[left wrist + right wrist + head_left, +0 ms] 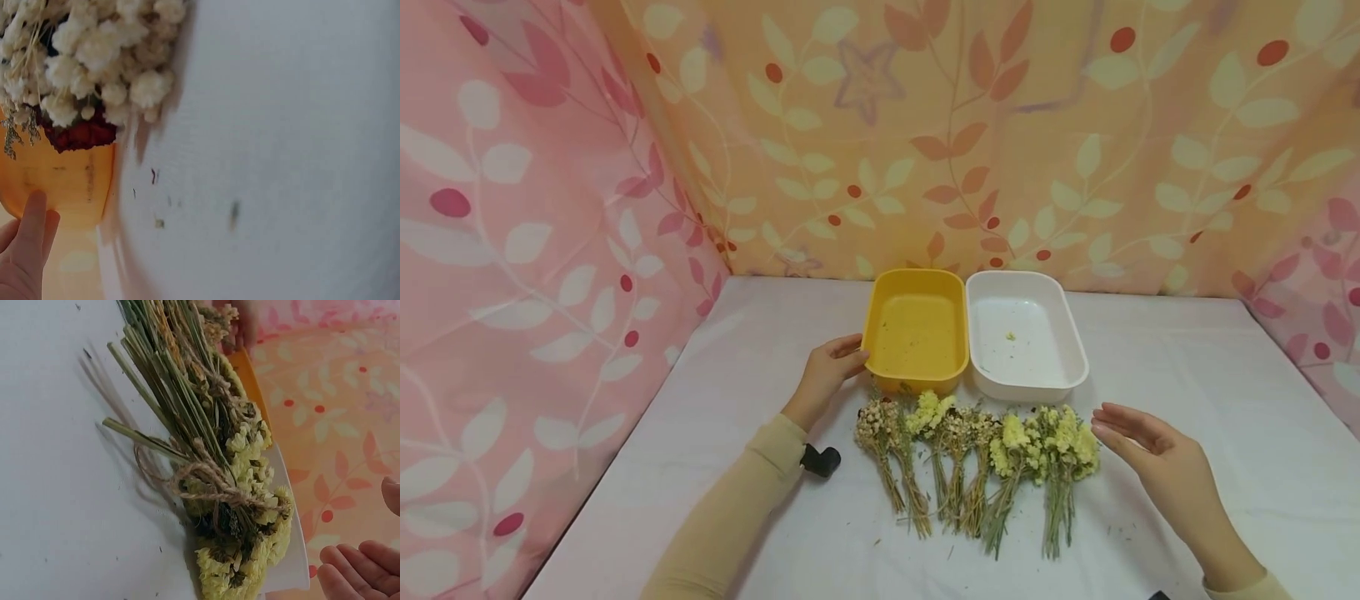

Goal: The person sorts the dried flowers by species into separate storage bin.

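With straight fingers my left hand (829, 377) touches the left side of a yellow plastic tub (916, 379). The left wrist view shows those fingertips against the tub's wall. My right hand (1165, 462) hovers empty to the right of the row of dried flowers, thumb apart from the fingers. Several small bunches lie side by side in front of the tubs. Cream-coloured bunches (874, 429) are on the left, and yellow-headed ones (1067, 442) on the right. Twine (219, 490) ties the stems of one yellow bunch. A dark red bloom (81, 134) shows among the cream flowers.
A white plastic tub (1028, 383) stands against the yellow one, with a small yellow flower bit (1011, 336) inside. Plant crumbs dot the white tablecloth (1157, 350). Behind hangs a patterned orange curtain (880, 167), and a pink one (550, 250) borders the left.
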Demonstrator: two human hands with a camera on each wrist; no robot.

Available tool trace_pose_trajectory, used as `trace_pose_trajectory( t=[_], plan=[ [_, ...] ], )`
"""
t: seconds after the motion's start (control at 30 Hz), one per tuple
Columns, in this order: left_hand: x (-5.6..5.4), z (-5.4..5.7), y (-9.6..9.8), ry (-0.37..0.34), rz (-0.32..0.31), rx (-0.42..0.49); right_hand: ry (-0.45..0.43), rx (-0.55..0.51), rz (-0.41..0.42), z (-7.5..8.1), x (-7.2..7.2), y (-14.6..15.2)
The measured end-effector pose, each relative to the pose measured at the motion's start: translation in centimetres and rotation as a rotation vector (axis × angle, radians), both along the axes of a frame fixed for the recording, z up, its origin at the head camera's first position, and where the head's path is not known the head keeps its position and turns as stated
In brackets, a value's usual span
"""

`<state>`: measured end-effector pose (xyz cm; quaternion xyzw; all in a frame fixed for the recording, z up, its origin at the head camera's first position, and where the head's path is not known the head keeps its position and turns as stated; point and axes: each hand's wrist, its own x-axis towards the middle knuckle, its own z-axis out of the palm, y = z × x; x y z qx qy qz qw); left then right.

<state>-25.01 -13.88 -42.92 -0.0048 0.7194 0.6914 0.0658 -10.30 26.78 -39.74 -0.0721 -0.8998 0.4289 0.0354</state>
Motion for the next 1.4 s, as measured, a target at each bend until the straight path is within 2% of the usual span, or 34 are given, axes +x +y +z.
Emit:
trace_pose_trajectory(
  t=[0.23,0.43,0.67,0.77,0.93,1.1,1.4],
  plan=[
    [-0.2,-0.1,0.4,-0.017,0.013,0.014,-0.082,-0.123,-0.009,0.0,0.9,-0.1],
    [-0.3,0.0,0.5,-0.045,0.021,0.042,-0.210,-0.094,0.004,0.0,1.1,0.4],
    [-0.5,-0.1,0.6,-0.031,0.019,0.043,-0.265,-0.198,-0.002,-0.8,1.3,0.3],
    [-0.5,-0.1,0.6,-0.030,0.028,0.040,-0.317,-0.224,-0.013,-1.1,1.3,0.2],
    [-0.6,-0.1,0.7,-0.044,0.032,0.054,-0.418,-0.204,-0.030,-1.3,1.1,0.3],
    [-0.4,-0.3,0.6,-0.032,0.038,0.059,-0.442,-0.231,-0.021,-1.9,1.1,0.2],
    [-0.1,-0.6,0.2,-0.036,0.039,0.048,-0.439,-0.384,-0.003,-3.4,1.2,-0.8]
  ],
)
